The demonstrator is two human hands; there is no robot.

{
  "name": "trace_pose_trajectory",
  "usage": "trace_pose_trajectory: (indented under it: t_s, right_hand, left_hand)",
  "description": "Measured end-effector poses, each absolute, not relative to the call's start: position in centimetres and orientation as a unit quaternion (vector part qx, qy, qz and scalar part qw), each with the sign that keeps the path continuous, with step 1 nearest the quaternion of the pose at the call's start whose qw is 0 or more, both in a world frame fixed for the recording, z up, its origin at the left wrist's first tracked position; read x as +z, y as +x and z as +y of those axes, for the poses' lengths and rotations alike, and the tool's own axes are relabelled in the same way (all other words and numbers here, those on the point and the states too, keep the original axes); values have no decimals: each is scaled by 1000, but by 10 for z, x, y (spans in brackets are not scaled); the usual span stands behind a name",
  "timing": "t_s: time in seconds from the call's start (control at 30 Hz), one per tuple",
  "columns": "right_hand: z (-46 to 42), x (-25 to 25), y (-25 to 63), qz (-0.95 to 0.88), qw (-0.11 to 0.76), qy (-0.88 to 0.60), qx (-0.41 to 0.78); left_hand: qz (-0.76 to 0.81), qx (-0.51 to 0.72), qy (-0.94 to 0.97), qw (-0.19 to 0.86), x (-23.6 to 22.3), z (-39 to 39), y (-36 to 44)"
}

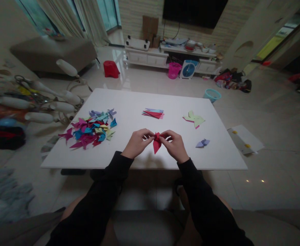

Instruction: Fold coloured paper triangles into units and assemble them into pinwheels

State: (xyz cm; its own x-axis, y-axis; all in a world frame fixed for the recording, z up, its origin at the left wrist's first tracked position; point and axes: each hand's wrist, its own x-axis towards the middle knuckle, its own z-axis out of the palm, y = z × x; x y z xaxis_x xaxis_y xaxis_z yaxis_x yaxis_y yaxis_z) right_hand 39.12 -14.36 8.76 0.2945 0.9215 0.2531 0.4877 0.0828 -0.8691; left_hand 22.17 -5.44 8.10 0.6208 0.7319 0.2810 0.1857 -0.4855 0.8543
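Between my two hands is a red folded-paper piece [157, 145], held above the white table [129, 102] near its front edge, with one pointed end hanging down. My left hand [139, 141] pinches its upper left side with thumb and fingertips. On the other side, my right hand [173, 143] pinches the upper right side. Beyond them lies a small stack of narrow folded papers [153, 113], red on top. A purple paper crane [202, 143] rests right of my right hand, with pale green folded papers [194, 119] behind it.
A heap of colourful folded paper cranes [93, 128] covers the table's left part. Past the table stand a red stool [111, 69], a pink basket [174, 70] and a blue basket [212, 94]. A lamp with several white arms [63, 106] stands at the left.
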Motion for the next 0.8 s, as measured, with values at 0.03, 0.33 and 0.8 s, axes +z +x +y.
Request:
trace_pose_trajectory:
  t_s: [0.03,0.33,0.8]
  right_hand:
    - [-144,87,391,-551,486,-640,224]
    - [-144,85,394,-558,474,-644,222]
    - [-147,94,393,-568,498,-627,191]
  left_hand:
    - [287,327,800,413,80,-54,222]
    - [283,333,804,404,80,-52,219]
    - [289,331,801,406,83,-54,219]
